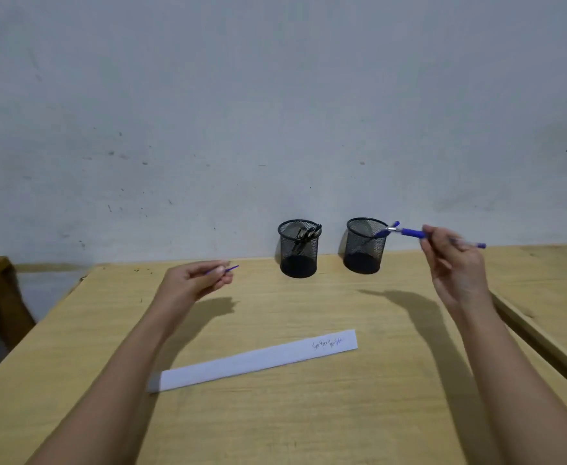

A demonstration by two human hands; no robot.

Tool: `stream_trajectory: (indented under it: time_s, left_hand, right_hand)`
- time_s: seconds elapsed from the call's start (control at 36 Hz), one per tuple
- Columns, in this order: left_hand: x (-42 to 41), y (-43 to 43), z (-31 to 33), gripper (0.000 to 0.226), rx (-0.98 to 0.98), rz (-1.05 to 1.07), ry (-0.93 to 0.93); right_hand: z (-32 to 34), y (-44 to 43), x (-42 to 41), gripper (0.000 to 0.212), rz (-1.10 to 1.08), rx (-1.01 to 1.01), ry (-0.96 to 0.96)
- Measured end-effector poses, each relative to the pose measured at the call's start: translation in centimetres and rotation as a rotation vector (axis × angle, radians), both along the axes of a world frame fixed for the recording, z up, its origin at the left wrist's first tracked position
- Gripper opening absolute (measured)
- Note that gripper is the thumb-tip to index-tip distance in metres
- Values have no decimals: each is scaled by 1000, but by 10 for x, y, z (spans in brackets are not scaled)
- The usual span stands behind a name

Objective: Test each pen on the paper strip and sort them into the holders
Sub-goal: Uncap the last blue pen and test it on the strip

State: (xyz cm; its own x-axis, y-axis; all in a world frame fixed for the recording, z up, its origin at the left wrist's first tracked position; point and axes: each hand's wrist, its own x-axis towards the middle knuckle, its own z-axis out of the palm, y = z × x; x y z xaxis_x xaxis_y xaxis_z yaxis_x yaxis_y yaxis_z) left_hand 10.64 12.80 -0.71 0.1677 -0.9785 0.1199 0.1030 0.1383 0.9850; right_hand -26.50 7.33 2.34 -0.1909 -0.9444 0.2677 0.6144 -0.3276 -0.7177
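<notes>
Blue pen [411, 233] is pinched in the right hand [456, 263], tip at the rim of the right holder [364, 253], prob. about to drop in as tested, since scribbles already mark the paper strip [251, 360] lying in front of that holder. Left hand [191, 280], well left of it beyond the left holder [298, 253], pinches a thin blue bit [231, 269] (cap or refill, can't tell), prob. kept clear of the drop.

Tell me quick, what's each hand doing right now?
Left hand: pinching a thin blue stick.
Right hand: holding a blue pen.
</notes>
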Motion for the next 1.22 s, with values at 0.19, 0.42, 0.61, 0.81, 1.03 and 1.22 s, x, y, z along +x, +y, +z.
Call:
stream_trajectory:
  time_s: [0.19, 0.42, 0.61, 0.81, 1.03, 1.22]
  left_hand:
    - [-53, -18, -26, 10, 26, -144, -501]
    - [-72, -34, -44, 9, 22, -214, -845]
    - [-77, -47, -48, 18, -33, -233, -1078]
    - [-88, -31, -35, 38, -60, -168, -1109]
    - [-131, 47, -30, 39, -266, -276, -1274]
    - [-134, 49, -53, 56, -117, -300, -1394]
  right_hand:
    - [-22, 10, 62, 19, 83, 135, 226]
    - [-36, 13, 64, 14, 40, 154, 422]
    - [-44, 20, 55, 7, 17, 165, 544]
    - [-51, 39, 58, 9, 21, 161, 572]
    - [-63, 55, 68, 14, 6, 174, 612]
    - [-71, 55, 69, 20, 14, 214, 754]
